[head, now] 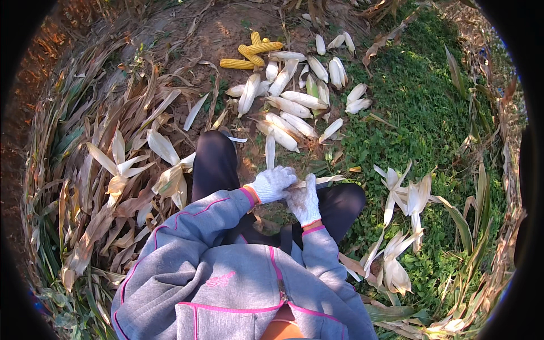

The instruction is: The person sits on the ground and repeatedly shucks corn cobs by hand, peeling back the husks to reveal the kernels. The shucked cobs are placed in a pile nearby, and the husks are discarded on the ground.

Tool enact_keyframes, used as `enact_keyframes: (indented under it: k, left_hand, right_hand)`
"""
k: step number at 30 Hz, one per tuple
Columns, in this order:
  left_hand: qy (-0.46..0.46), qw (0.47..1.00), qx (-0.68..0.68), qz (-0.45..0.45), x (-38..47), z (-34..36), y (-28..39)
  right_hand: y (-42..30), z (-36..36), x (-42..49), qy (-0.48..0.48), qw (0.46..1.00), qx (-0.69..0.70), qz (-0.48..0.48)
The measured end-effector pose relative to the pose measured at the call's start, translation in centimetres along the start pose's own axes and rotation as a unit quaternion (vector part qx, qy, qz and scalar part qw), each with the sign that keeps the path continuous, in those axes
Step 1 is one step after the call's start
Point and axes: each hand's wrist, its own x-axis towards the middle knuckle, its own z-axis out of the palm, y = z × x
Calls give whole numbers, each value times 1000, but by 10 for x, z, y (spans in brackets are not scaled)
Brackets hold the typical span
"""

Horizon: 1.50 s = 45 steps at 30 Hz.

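Note:
My left hand (272,185) and my right hand (304,203), both in white knit work gloves, meet between my bent knees. The fingers of both are closed around a piece of corn, mostly covered by the gloves. A pale husk leaf (270,151) sticks up by the left fingers. Another dry husk strip (325,180) juts out to the right past my right fingers. Whether a cob is inside the grip is hidden. Before my knees lies a loose pile of ears in pale husks (304,100). At its far left rest several bare yellow ears of corn (255,53).
Dry corn stalks and leaves (106,212) cover the ground at left, with peeled husks (168,170) on top. More opened husks (395,265) lie on green weeds (408,123) at right. Bare soil (187,46) shows beyond the pile.

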Motion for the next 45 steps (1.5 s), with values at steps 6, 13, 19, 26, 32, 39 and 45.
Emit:
enact_keyframes:
  k: [6,13,19,26,32,39,45]
  left_hand:
    - [62,992,20,-107,-6,-49,-28]
    - [353,884,-207,-227,-74,-185,-67]
    - [451,842,-38,-294,-205,-257,-135]
    - [115,780,251,-561,-346,-253,-154]
    - [-32,737,279,-615,-343,-257,-148]
    - [170,893,122,-398,-205,-251,-154]
    - [104,951,17,-291,-33,-194,-164]
  right_hand:
    - [-1,-1,-1,-14,999,-25,-37]
    - [0,-23,3,117,990,-39,-65]
    - [4,-32,6,128,989,-64,-43]
    - [1,-27,3,136,986,-93,-27]
    - [-23,-6,-5,104,987,-106,-56]
    - [-93,17,9,93,983,-87,-135]
    - [-138,29,45,46,972,-159,-166]
